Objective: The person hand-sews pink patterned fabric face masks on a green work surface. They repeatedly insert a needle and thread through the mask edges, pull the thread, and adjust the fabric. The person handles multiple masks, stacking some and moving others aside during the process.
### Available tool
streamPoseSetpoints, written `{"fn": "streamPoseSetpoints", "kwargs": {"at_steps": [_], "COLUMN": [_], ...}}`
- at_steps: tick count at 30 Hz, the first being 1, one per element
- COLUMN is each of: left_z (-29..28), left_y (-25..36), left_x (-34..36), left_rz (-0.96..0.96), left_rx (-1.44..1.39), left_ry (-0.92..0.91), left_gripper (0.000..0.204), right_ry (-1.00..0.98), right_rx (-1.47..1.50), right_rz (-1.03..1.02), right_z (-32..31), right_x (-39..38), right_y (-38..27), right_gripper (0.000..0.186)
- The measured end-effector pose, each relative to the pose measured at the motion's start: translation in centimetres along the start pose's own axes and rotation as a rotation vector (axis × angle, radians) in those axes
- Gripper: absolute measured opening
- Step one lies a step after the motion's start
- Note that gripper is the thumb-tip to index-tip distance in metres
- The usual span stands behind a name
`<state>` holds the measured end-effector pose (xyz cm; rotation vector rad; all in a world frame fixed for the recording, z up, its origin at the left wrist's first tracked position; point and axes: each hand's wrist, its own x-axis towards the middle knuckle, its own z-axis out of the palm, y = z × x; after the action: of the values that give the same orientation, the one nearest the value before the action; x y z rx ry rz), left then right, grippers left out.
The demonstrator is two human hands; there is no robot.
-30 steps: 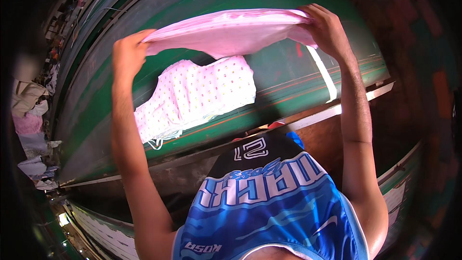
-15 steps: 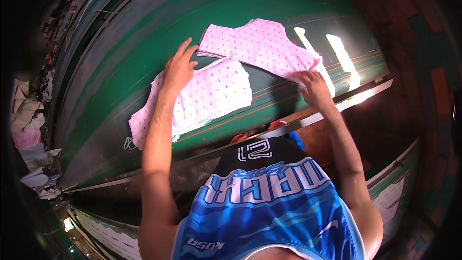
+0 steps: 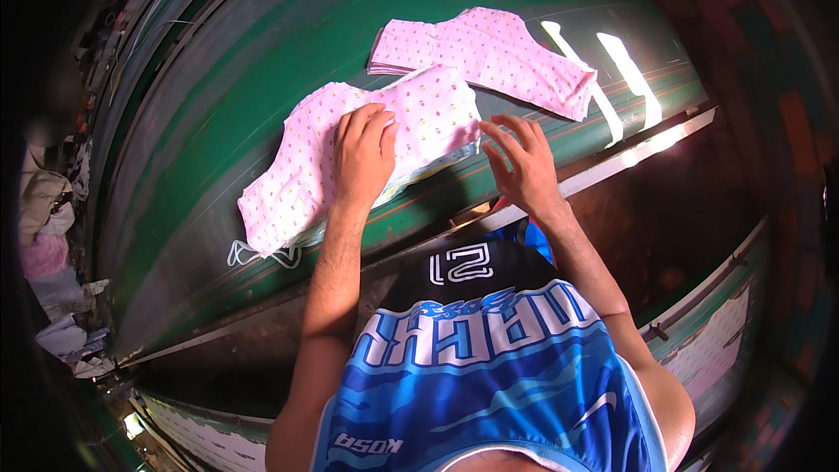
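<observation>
My left hand [image 3: 365, 155] rests on the nearer pile of pink dotted fabric pieces [image 3: 293, 166], its fingers slightly bent and apart on the top layer. My right hand [image 3: 524, 166] is at this pile's right end, fingers spread and curved, fingertips near or at the edge, gripping nothing. A second pile of similar pink cut pieces [image 3: 481, 48] lies behind and to the right. Paler layers show under the nearer pile, with thin white cords [image 3: 249, 253] poking out at its lower left.
Both piles lie on a long green surface [image 3: 210, 122] with a metal rail [image 3: 603, 166] along its near edge. Loose cloth scraps [image 3: 48, 253] are heaped at the far left. Another panel [image 3: 712, 341] stands at the lower right. My blue and black jersey fills the bottom centre.
The pink cloth that both hands held stretched up now lies as the back pile. My hands have come down and inward to the nearer pile, which sits slightly farther up the surface.
</observation>
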<state>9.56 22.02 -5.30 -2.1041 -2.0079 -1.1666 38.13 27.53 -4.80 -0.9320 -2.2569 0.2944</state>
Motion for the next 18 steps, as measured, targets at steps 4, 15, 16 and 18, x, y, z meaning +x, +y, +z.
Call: {"fn": "streamPoseSetpoints", "kwargs": {"at_steps": [4, 15, 16, 18], "left_z": [1.0, 3.6, 3.3, 2.8], "left_y": [2.2, 5.9, 6.1, 6.2], "left_x": [1.0, 5.4, 5.3, 4.8], "left_rz": [0.011, -0.196, -0.199, -0.211], "left_rx": [-0.178, -0.180, -0.154, -0.127], "left_ry": [-0.017, -0.414, -0.426, -0.438], "left_gripper": [0.016, 0.026, 0.024, 0.021], "right_ry": [-0.024, -0.093, -0.088, -0.075], "right_rx": [-0.029, 0.170, 0.189, 0.228], "right_rz": [0.014, 0.173, 0.173, 0.176], "right_z": [1.2, 0.6, 0.6, 0.7], "right_x": [-0.4, -1.7, -1.4, -0.6], "right_y": [0.8, 1.2, 1.1, 0.9], "right_gripper": [0.027, 0.019, 0.018, 0.015]}}
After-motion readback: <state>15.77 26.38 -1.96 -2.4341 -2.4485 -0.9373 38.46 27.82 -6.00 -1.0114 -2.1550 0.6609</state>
